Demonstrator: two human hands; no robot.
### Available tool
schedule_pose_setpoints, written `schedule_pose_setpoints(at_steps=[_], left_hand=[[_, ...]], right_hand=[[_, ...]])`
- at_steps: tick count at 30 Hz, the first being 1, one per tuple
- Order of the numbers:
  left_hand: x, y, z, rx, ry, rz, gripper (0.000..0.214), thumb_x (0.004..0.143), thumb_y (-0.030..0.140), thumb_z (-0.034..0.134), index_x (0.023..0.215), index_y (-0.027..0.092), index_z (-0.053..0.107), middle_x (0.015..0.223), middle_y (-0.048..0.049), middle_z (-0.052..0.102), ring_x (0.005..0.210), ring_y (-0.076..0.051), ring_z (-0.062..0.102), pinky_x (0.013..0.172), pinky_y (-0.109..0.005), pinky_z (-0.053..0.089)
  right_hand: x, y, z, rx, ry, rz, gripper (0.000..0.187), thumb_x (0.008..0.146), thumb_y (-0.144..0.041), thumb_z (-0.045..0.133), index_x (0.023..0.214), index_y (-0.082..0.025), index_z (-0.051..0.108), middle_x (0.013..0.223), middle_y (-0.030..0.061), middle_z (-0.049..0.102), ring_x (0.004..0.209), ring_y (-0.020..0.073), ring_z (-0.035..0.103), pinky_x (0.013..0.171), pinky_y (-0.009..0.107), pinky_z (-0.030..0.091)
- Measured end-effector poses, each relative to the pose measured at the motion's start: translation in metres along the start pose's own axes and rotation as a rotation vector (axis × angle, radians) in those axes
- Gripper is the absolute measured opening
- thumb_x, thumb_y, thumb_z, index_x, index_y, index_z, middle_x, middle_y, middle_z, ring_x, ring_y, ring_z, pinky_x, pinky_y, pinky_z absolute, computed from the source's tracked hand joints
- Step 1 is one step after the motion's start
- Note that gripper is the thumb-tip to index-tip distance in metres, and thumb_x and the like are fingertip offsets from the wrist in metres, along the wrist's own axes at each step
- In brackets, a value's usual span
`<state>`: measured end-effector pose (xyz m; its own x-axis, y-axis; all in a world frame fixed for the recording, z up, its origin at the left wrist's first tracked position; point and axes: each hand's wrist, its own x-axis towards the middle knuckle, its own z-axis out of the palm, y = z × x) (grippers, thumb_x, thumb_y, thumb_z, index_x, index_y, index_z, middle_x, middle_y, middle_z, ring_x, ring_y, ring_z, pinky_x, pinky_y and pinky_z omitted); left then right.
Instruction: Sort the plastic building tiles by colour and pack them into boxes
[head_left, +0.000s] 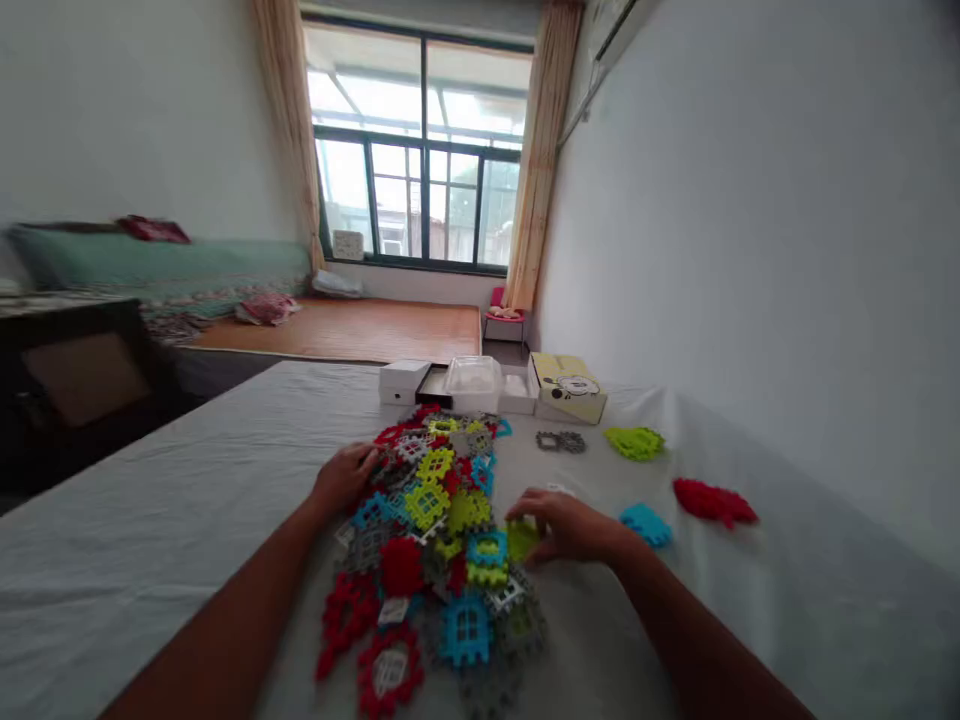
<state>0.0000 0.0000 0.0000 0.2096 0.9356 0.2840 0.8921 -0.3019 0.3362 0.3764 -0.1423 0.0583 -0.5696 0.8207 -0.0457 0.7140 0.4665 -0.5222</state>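
Note:
A heap of interlocking plastic tiles [431,530] in red, blue, lime and grey lies on the pale sheet [172,520] in front of me. My left hand [343,478] rests on the heap's left edge, fingers curled against the tiles. My right hand [566,525] sits at the heap's right edge, fingers closed round a lime tile [521,538]. Sorted apart to the right lie a small blue stack [646,523], a red stack [712,502], a lime stack [635,442] and a grey pair [561,441].
White boxes [405,380], a clear plastic lid [472,378] and a yellow box [568,387] stand at the far edge. A white wall runs along the right. Beyond are a wooden platform [352,330], a window and a green bed [150,265] at left.

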Motion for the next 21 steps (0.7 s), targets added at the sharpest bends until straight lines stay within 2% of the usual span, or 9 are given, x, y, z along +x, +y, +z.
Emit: schedule_pose_setpoints(at_steps=[6,10,13,16,19,21], left_hand=[[-0.002,0.006,-0.004,0.008,-0.002,-0.002,0.047,0.089,0.042,0.029,0.108,0.02,0.066,0.114,-0.005,0.066,0.106,-0.02,0.058,0.089,-0.027,0.043],[-0.003,0.009,-0.007,0.024,0.002,-0.019,0.046,0.089,0.04,0.029,0.107,0.02,0.066,0.113,-0.0053,0.066,0.104,-0.02,0.059,0.086,-0.027,0.044],[-0.002,0.01,-0.007,0.013,0.005,-0.02,0.045,0.089,0.04,0.03,0.107,0.021,0.067,0.113,-0.0044,0.066,0.103,-0.02,0.06,0.085,-0.026,0.044],[-0.002,0.01,-0.007,0.006,0.013,-0.017,0.044,0.088,0.04,0.031,0.106,0.021,0.067,0.112,-0.004,0.067,0.103,-0.02,0.06,0.085,-0.027,0.044],[-0.001,0.011,-0.007,0.009,0.013,-0.02,0.044,0.089,0.039,0.03,0.106,0.021,0.067,0.113,-0.0038,0.066,0.104,-0.02,0.059,0.085,-0.026,0.044],[-0.001,0.011,-0.007,0.012,0.011,-0.021,0.044,0.088,0.039,0.031,0.106,0.022,0.067,0.113,-0.0034,0.066,0.104,-0.02,0.059,0.084,-0.026,0.045]], right_hand=[[-0.005,0.009,-0.001,-0.051,0.051,-0.007,0.05,0.064,-0.03,0.074,0.112,-0.024,0.061,0.102,0.0037,0.06,0.074,0.014,0.059,0.072,0.027,0.048],[-0.008,0.029,-0.009,0.045,0.181,0.014,0.049,0.066,-0.032,0.071,0.113,-0.023,0.06,0.1,0.0036,0.062,0.073,0.0131,0.059,0.069,0.025,0.049],[-0.016,0.062,-0.026,0.093,0.416,0.145,0.047,0.069,-0.039,0.068,0.111,-0.021,0.059,0.101,0.0045,0.062,0.066,0.0119,0.058,0.064,0.026,0.05],[-0.031,0.108,-0.044,0.037,0.738,0.386,0.047,0.07,-0.045,0.064,0.109,-0.018,0.059,0.1,0.007,0.063,0.062,0.0131,0.057,0.062,0.029,0.05],[-0.049,0.155,-0.053,-0.054,1.008,0.608,0.046,0.066,-0.044,0.066,0.102,-0.017,0.062,0.099,0.0096,0.064,0.074,0.0193,0.061,0.07,0.033,0.05],[-0.056,0.18,-0.053,-0.086,1.12,0.7,0.042,0.062,-0.042,0.068,0.095,-0.017,0.064,0.096,0.0104,0.065,0.083,0.0236,0.062,0.076,0.035,0.05]])
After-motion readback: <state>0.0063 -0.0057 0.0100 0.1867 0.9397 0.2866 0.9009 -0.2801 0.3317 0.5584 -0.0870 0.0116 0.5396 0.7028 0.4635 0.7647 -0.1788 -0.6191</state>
